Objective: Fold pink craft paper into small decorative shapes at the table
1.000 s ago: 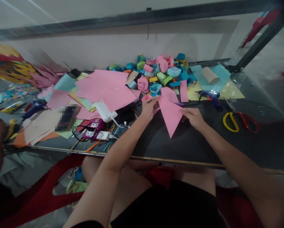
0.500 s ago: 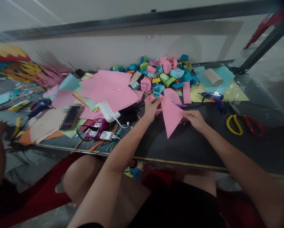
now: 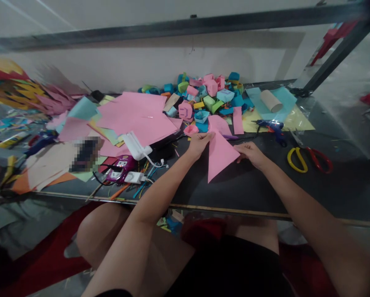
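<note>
A pink paper triangle [image 3: 218, 156] lies on the dark table [image 3: 253, 189], its point toward me. My left hand [image 3: 199, 144] pinches its upper left corner. My right hand [image 3: 251, 152] presses on its right corner with the fingers curled over the edge. Both hands are closed on the paper.
A heap of small folded paper boxes [image 3: 209, 97] lies behind the hands. Pink sheets [image 3: 138, 113] spread to the left. A blue glue gun [image 3: 273, 128] and yellow-and-red scissors [image 3: 308, 159] lie at the right, a cardboard tube [image 3: 271, 101] farther back. Chargers and cables [image 3: 132, 165] clutter the left front.
The paper has been folded or flattened into a neater triangle and set lower on the table. Both hands shifted slightly with it.
</note>
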Action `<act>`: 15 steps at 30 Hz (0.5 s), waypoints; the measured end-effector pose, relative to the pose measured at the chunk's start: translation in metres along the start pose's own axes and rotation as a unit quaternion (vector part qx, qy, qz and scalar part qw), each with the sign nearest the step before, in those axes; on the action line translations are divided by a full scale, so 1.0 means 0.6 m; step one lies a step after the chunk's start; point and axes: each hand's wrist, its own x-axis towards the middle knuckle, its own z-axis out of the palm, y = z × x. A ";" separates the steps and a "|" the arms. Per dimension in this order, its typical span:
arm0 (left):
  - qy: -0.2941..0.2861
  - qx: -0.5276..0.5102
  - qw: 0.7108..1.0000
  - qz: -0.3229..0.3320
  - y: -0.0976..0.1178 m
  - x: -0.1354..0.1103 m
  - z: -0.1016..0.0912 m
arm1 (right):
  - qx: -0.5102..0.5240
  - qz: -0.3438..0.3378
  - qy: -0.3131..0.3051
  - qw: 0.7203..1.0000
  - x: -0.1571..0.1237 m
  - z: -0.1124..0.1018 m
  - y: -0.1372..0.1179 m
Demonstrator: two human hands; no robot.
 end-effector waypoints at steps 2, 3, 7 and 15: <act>-0.070 0.057 0.995 0.030 0.003 -0.012 0.009 | 0.028 -0.007 0.025 0.999 0.002 -0.001 0.001; -0.110 0.089 0.989 0.043 0.005 -0.020 0.014 | 0.036 -0.016 0.042 0.998 0.003 0.000 0.002; -0.229 0.203 0.948 0.082 0.014 -0.050 0.035 | 0.012 -0.054 0.094 0.994 0.010 0.011 0.006; -0.219 0.258 0.936 0.096 -0.002 -0.055 0.041 | -0.125 -0.153 0.170 0.965 0.013 0.016 0.015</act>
